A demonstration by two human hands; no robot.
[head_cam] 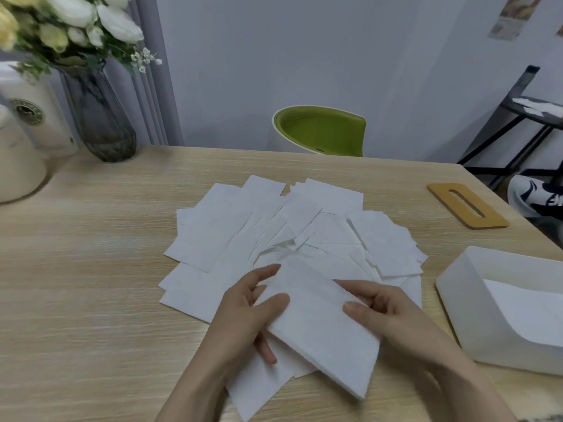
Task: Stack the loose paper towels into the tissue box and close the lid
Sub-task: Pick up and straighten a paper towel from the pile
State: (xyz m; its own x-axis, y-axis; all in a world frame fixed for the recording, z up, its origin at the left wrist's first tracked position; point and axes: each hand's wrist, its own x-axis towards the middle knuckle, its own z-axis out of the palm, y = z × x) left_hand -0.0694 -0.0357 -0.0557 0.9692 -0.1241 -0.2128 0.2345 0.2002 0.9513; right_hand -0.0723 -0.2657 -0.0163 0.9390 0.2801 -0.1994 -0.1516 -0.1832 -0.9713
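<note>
Several loose white paper towels (274,226) lie fanned out over the middle of the wooden table. I hold a small stack of towels (323,333) just above them, near the front edge. My left hand (246,312) grips the stack's left edge, thumb on top and fingers underneath. My right hand (387,309) grips its right edge the same way. The white tissue box (457,300) stands open at the right with a few towels inside. Its tan wooden lid (467,205) with a slot lies flat at the far right of the table.
A dark glass vase (99,117) of white and yellow flowers stands at the back left beside cream containers (18,153). A green chair (320,130) sits behind the table. A black rack (524,117) and a shoe (536,194) are at the right.
</note>
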